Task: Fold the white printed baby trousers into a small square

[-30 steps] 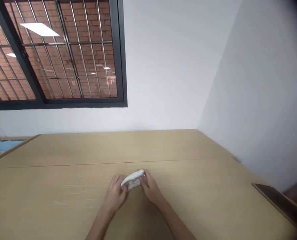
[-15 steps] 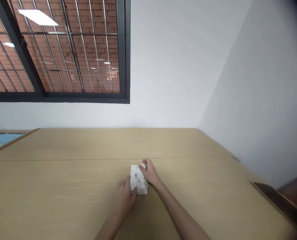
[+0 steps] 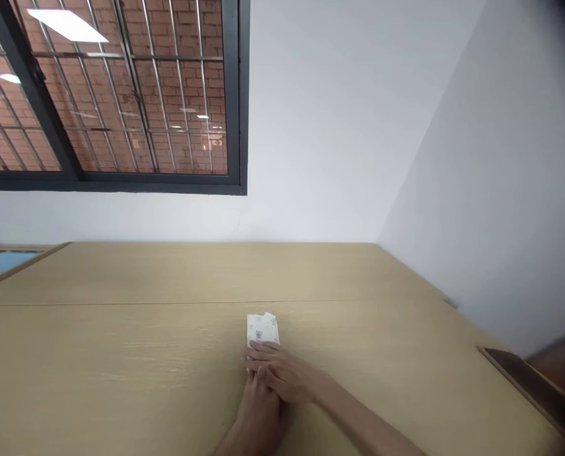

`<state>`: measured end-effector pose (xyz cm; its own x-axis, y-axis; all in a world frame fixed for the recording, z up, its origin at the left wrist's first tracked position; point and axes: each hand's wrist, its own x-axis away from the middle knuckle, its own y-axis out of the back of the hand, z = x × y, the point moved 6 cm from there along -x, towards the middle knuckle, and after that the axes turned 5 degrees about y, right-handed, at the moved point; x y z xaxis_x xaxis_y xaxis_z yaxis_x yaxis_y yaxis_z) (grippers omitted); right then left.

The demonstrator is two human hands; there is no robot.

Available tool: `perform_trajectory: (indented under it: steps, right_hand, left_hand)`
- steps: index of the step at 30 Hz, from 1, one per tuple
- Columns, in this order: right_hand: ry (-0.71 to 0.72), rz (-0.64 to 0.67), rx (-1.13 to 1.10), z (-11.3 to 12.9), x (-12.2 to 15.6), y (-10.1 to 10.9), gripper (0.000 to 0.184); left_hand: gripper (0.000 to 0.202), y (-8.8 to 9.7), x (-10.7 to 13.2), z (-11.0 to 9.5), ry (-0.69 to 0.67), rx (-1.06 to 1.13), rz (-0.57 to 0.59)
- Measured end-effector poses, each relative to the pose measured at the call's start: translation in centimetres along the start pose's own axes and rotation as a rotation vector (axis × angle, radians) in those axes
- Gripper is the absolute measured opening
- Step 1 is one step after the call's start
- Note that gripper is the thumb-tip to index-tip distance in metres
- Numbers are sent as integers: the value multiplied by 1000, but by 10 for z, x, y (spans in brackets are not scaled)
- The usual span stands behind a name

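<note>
A small white folded diaper [image 3: 262, 329] with a printed animal figure and green marks lies on the wooden tabletop. Its upper part shows; the lower part is covered by my hands. My right hand [image 3: 285, 372] rests flat across the diaper's lower half, fingers stretched out to the left. Beneath it, my left hand [image 3: 260, 399] reaches up from the front edge of the view to the diaper's near end. The right hand overlaps the left fingers, so their grip is mostly hidden.
The pale wooden tabletop [image 3: 121, 354] has a thin seam running across it. Behind it stand a white wall [image 3: 311, 126] and a barred window [image 3: 159, 183]. A dark recess [image 3: 520, 380] lies at the right edge, and something blue [image 3: 7, 261] shows at far left.
My right hand has moved from the diaper's upper right corner down to its lower half, over my left hand. The left hand has shifted right to the near end.
</note>
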<state>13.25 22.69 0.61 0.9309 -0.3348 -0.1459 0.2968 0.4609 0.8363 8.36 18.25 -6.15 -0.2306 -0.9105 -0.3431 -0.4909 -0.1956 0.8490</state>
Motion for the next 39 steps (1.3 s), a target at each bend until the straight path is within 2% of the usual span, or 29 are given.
perform_trajectory:
  steps: [3, 7, 12, 15, 20, 23, 25, 29, 33, 39]
  right_hand:
    - [-7, -37, 68, -28, 0, 2, 46]
    - [7, -102, 173, -63, -4, 11, 50]
    - [-58, -205, 226, -86, -8, 17, 51]
    - [-59, -214, 245, -89, -7, 13, 52]
    - [-132, -369, 255, -93, 2, 16, 55]
    - [-204, -507, 273, -96, 10, 21, 52]
    - [-228, -561, 282, -96, 13, 23, 50]
    - [-231, -602, 283, -92, 15, 26, 47]
    - [-205, -611, 296, -85, 16, 29, 44]
    - [-183, -605, 270, -82, 15, 28, 29]
  left_hand:
    - [53, -2, 0, 4, 20, -42, -45]
    - [66, -14, 2, 13, 49, -109, -19]
    - [73, -16, 4, 16, 58, -83, -5]
    - [67, -1, 0, 17, 81, 9, -17]
    - [26, 40, -15, 42, 186, 159, -129]
    - [26, 60, -20, 67, 308, 134, -212]
    - [26, 66, -20, 80, 391, 115, -245]
    - [25, 65, -17, 88, 460, 89, -250]
    - [30, 56, -17, 84, 442, 73, -241]
    - [27, 47, -17, 84, 405, 83, -217]
